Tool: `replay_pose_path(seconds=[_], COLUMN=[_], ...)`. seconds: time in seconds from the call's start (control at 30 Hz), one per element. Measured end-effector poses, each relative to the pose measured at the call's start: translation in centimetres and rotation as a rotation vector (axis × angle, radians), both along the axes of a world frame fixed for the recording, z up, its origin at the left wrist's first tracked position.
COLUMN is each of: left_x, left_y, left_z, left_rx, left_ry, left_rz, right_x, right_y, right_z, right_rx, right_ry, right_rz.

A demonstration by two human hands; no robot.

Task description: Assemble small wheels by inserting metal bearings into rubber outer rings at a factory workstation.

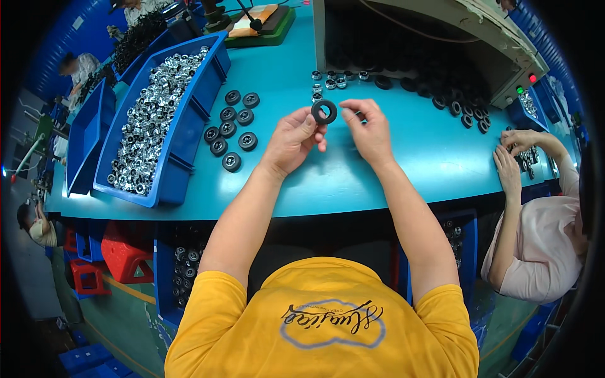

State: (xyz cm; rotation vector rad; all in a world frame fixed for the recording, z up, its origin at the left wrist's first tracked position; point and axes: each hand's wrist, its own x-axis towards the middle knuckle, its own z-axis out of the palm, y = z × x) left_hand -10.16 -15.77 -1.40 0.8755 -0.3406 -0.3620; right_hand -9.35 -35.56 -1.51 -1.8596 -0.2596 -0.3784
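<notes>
Above the middle of the table, my left hand [293, 140] grips a small black toy-wheel tyre [324, 112] between thumb and fingers. The tyre's ring faces up and its hole shows. Close by its right edge, my right hand [368, 129] has thumb and forefinger pinched together; whether anything is between them cannot be made out. Just beyond the tyre stand several chrome wheel hubs [331, 83] in a small cluster. To the left of my left hand lie several wheels [245, 116], black tyres with hubs in them.
A blue bin [173, 179] full of chrome hubs stands at left. A large machine housing [435, 31] sits at the back, with loose black tyres [455, 108] piled under and before it. At right, a co-worker's hands [512, 157] work over small parts. Bins with wheels are below the table.
</notes>
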Motion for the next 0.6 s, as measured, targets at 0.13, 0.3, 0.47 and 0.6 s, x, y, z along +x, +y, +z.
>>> replay_pose_path(seconds=[0.13, 0.3, 0.47, 0.6], left_x=[-0.1, -0.3, -0.4, -0.2], left_y=[0.2, 0.2, 0.2, 0.3], left_z=[0.2, 0.7, 1.0, 0.8], left_rx=[-0.046, -0.053, -0.063, -0.063], left_ry=[-0.003, 0.012, 0.039, 0.040], left_rz=[-0.063, -0.067, -0.024, -0.019], right_x=[0.0, 1.1, 1.4, 0.8], right_y=[1.2, 2.4, 0.9, -1.1], right_z=[1.2, 1.6, 0.2, 0.8], right_rx=[-0.437, -0.741, -0.641, -0.132], right_ry=[0.030, 0.085, 0.040, 0.230], right_rz=[0.019, 0.054, 0.060, 0.036])
